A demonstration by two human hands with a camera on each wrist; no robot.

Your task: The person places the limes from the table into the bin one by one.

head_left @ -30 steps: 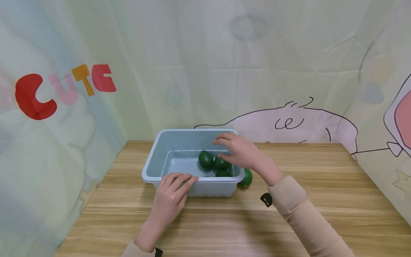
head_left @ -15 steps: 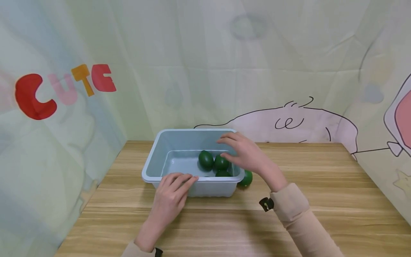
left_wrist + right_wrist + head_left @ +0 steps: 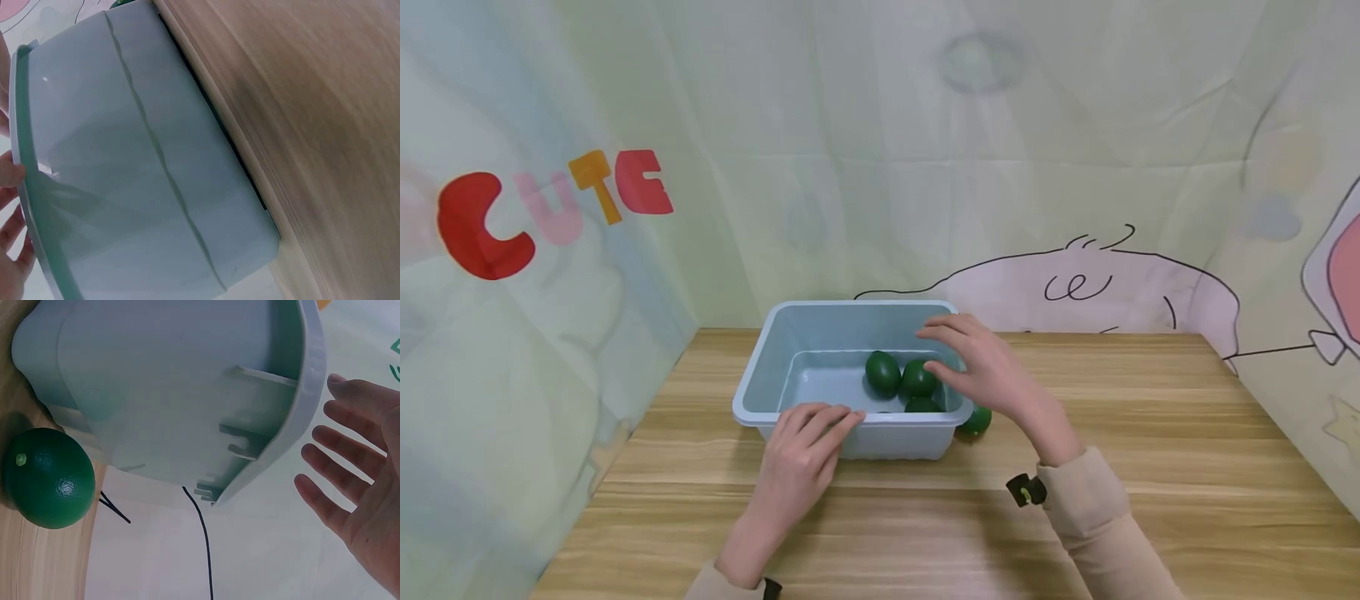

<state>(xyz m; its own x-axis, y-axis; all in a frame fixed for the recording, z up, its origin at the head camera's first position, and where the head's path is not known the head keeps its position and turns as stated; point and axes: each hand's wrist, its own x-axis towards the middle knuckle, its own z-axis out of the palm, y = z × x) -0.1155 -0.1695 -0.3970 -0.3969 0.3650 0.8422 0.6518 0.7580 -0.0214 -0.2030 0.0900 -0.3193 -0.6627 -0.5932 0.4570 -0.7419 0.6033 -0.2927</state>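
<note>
Landmark: pale blue plastic bin [image 3: 752, 400], sitting on the wooden table [image 3: 1150, 433] toward its back-left part.

Left of the bin: printed backdrop with "CUTE" lettering [image 3: 550, 208], well apart from the work.

At the bin's near rim: left hand [image 3: 801, 454], fingers straight and laid flat over the rim edge, pressing down on it, not curled round anything. The left wrist view shows only fingertips [image 3: 11, 172] against the rim and the bin's outer wall [image 3: 144, 169].

Inside the bin, right half of the floor: three green fruits, dark, round and lime-like. One [image 3: 882, 372] is nearest the middle, a second [image 3: 917, 378] is just beside it, and a third [image 3: 922, 406] is at the near wall, partly hidden.

Above the bin's right rim: right hand [image 3: 981, 367], fingers spread and relaxed, holding nothing, hovering just over the second fruit. The right wrist view confirms an empty palm [image 3: 356, 487].

Outside the bin, touching or just beside its right near corner: fourth green fruit [image 3: 976, 420] on the table, clear in the right wrist view [image 3: 47, 478].

Handling judgement: the fruits look firm, smooth, glossy and light, and will likely roll on a flat surface. Grasp each across its widest part, thumb opposite fingers. The bin looks thin-walled, light and a bit flexible; hold it at the rim, where the ribs stiffen it.
</note>
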